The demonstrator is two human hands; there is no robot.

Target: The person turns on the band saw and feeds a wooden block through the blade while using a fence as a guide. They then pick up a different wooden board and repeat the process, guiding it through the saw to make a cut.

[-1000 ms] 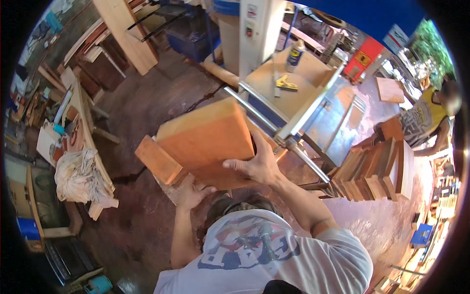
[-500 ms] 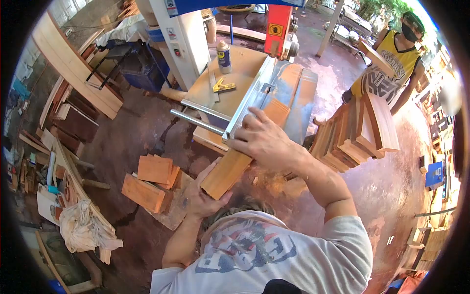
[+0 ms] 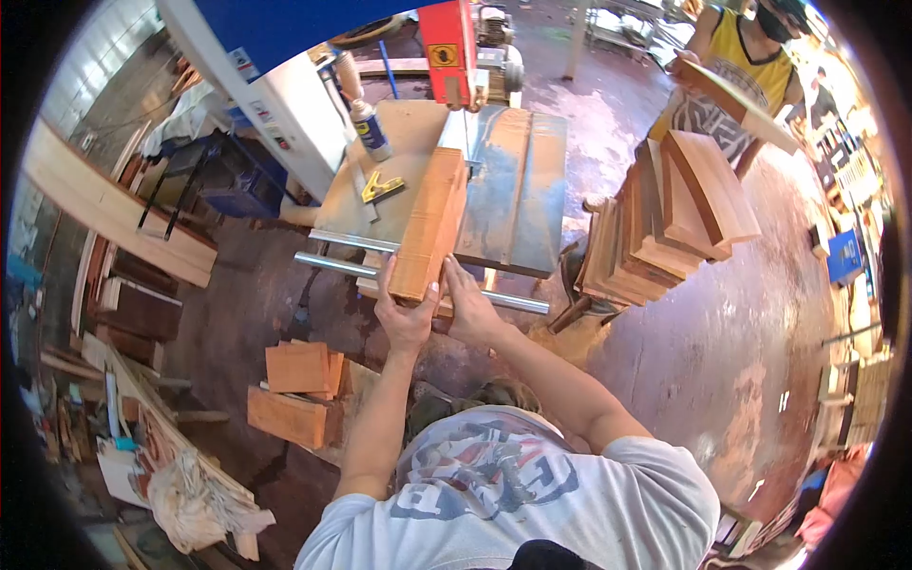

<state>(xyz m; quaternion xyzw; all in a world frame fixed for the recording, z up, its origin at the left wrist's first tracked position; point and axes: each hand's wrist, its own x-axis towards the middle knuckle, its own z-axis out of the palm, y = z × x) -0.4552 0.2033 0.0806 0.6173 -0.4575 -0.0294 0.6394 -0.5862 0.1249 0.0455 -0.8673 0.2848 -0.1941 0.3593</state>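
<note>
A long wooden block (image 3: 429,223) lies on the bandsaw table (image 3: 543,204), its near end between my two hands. My left hand (image 3: 408,312) grips the left side and bottom of that end. On the right side, my right hand (image 3: 467,299) presses its fingers against the block. The block's far end is close to the saw blade (image 3: 465,131), below the red guard (image 3: 446,55). A yellow-handled square (image 3: 383,187) and a spray can (image 3: 370,130) are on the table left of the block.
Cut wooden pieces (image 3: 288,418) lie in a pile at the lower left. To the right stands a stack of boards (image 3: 665,223). Behind it, a person in a yellow top (image 3: 760,68) holds a board (image 3: 736,103). Metal rails (image 3: 518,302) cross the table's front.
The block has moved forward onto the table and its far end is near the blade. My right hand has shifted from the block's top to its near right side. The other person's board has moved.
</note>
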